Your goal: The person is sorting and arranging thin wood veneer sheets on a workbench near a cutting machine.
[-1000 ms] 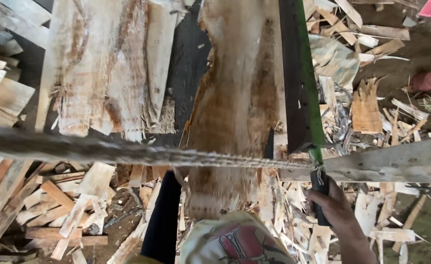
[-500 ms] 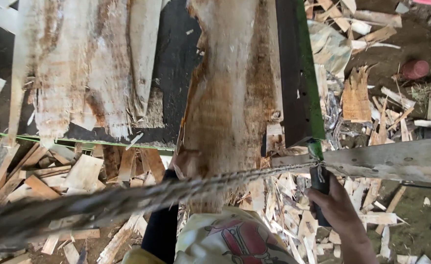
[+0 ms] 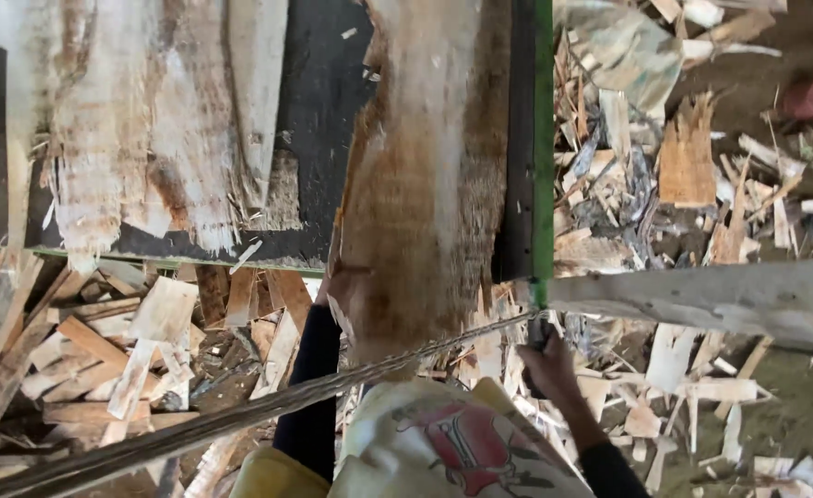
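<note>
The right hand (image 3: 548,367) is closed around a dark handle (image 3: 537,337) that hangs just below the near corner of the green-edged machine frame (image 3: 542,138); the fingers wrap it fully, and the dark sleeve runs back toward the lower right. The left hand (image 3: 340,288) presses against the near left edge of the rough wooden slab (image 3: 425,184), fingers curled onto its bark side, though how firmly it grips cannot be told since the slab hides most of the palm. The slab lies lengthwise on the black table (image 3: 319,120), its near end jutting past the table's edge toward the person, its right side close beside the green-edged frame. A twisted steel cable (image 3: 240,420) runs slantwise from the lower left up to the handle, crossing in front of the slab's near end. To the left on the table lie pale splintered offcuts (image 3: 120,138). A grey weathered beam (image 3: 701,295) reaches out to the right from the frame's corner. Below, the ground is strewn with wood scraps (image 3: 139,341) on both sides.
</note>
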